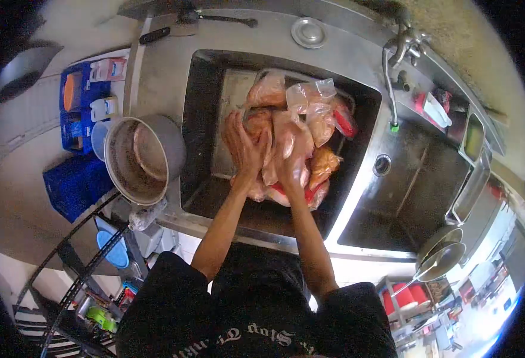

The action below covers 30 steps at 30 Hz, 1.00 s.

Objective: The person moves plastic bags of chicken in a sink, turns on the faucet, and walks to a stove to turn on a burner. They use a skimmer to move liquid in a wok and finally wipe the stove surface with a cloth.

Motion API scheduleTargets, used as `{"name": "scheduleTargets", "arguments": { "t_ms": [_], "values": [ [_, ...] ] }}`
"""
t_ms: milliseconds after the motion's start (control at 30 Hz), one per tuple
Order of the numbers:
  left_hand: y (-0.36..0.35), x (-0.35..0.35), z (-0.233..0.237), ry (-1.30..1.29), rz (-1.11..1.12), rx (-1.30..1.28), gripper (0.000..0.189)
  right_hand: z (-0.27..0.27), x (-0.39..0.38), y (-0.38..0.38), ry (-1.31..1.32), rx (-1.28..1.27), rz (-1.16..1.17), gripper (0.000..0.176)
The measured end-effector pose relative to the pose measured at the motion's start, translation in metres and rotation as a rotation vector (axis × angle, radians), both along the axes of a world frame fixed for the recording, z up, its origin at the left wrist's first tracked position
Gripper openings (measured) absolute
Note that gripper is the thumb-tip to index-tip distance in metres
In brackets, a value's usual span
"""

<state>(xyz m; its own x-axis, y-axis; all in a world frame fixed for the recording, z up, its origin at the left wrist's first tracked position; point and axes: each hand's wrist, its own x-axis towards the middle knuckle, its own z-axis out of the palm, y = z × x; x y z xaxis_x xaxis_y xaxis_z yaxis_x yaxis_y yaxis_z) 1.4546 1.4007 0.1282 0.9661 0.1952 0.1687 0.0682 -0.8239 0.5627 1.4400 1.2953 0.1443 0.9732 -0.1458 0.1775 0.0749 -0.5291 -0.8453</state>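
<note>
Several clear plastic bags of raw meat are heaped in the left basin (199,95) of a steel sink. My left hand (245,146) lies over a bag of reddish-brown meat (259,123), its fingers along the left side and its thumb on the right. Beside it, my right hand (290,167) is closed on a bag of pale meat (292,134), its fingertips partly hidden by plastic. Around them are another bag of meat (267,92) at the back, a bag of orange-brown meat (324,166) and a red package (345,122) on the right. A tray (229,89) shows beneath the heap.
A large metal pot (165,146) stands left of the basin. The faucet (393,89) rises at the right basin (402,185). A round metal lid (309,33) and a black-handled knife (155,36) lie on the back ledge. Blue crates (77,185) are at far left.
</note>
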Motion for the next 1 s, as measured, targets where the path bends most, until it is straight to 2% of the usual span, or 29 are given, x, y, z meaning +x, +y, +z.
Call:
{"name": "scheduleTargets", "arguments": {
  "t_ms": [100, 200, 267, 333, 400, 467, 533, 600, 633, 667, 700, 733, 767, 800, 867, 900, 933, 1000],
  "values": [
    [-0.006, 0.011, -0.010, 0.036, 0.020, 0.070, 0.064, -0.013, 0.014, -0.040, 0.058, 0.018, -0.090, 0.030],
    [-0.011, 0.029, -0.012, 0.021, 0.063, 0.112, 0.064, -0.013, 0.020, -0.073, -0.055, -0.023, -0.153, 0.029],
    [-0.017, 0.040, -0.014, 0.001, 0.061, 0.121, 0.064, -0.008, 0.021, -0.093, 0.038, -0.157, -0.248, 0.025],
    [-0.022, 0.043, -0.019, 0.103, -0.001, 0.172, 0.064, -0.017, 0.022, -0.110, 0.050, -0.127, -0.238, 0.023],
    [-0.023, 0.034, -0.019, 0.067, -0.012, 0.095, 0.062, -0.023, 0.023, -0.124, 0.048, -0.102, -0.228, 0.022],
    [-0.019, 0.029, -0.030, 0.013, -0.029, 0.017, 0.060, -0.026, 0.027, -0.134, -0.024, -0.240, -0.223, 0.021],
    [-0.009, 0.013, -0.054, 0.009, -0.035, 0.104, 0.057, -0.015, 0.028, -0.140, 0.038, -0.267, -0.231, 0.021],
    [-0.009, 0.017, -0.047, -0.039, -0.042, 0.149, 0.055, -0.015, 0.036, -0.149, 0.062, -0.282, -0.157, 0.023],
    [-0.012, 0.021, -0.046, -0.078, -0.038, 0.199, 0.053, -0.030, 0.033, -0.156, 0.063, -0.441, -0.131, 0.029],
    [-0.018, 0.024, -0.041, -0.086, -0.049, 0.192, 0.053, -0.042, 0.033, -0.156, 0.058, -0.447, -0.144, 0.029],
    [-0.026, 0.025, -0.028, -0.184, -0.074, 0.131, 0.049, -0.048, 0.034, -0.153, 0.288, -0.563, -0.076, 0.033],
    [-0.035, 0.025, -0.015, -0.273, -0.096, 0.069, 0.044, -0.052, 0.029, -0.153, 0.339, -0.643, -0.044, 0.038],
    [-0.046, 0.033, 0.003, -0.254, -0.254, -0.166, 0.035, -0.050, 0.026, -0.150, 0.387, -0.723, -0.009, 0.042],
    [-0.057, 0.037, 0.006, -0.248, -0.256, -0.172, 0.035, -0.064, 0.023, -0.149, 0.394, -0.726, -0.011, 0.042],
    [-0.082, 0.053, 0.004, -0.317, -0.418, -0.099, 0.029, -0.105, 0.038, -0.147, 0.489, -1.028, -0.025, 0.039],
    [-0.093, 0.061, -0.001, -0.319, -0.423, -0.096, 0.029, -0.111, 0.054, -0.149, 0.573, -1.151, 0.103, 0.034],
    [-0.103, 0.071, -0.005, -0.280, -0.467, -0.101, 0.029, -0.113, 0.056, -0.149, 0.572, -1.145, 0.097, 0.034],
    [-0.113, 0.085, -0.008, -0.248, -0.513, -0.103, 0.029, -0.111, 0.063, -0.149, 0.411, -0.654, 0.107, 0.029]
  ]
}}
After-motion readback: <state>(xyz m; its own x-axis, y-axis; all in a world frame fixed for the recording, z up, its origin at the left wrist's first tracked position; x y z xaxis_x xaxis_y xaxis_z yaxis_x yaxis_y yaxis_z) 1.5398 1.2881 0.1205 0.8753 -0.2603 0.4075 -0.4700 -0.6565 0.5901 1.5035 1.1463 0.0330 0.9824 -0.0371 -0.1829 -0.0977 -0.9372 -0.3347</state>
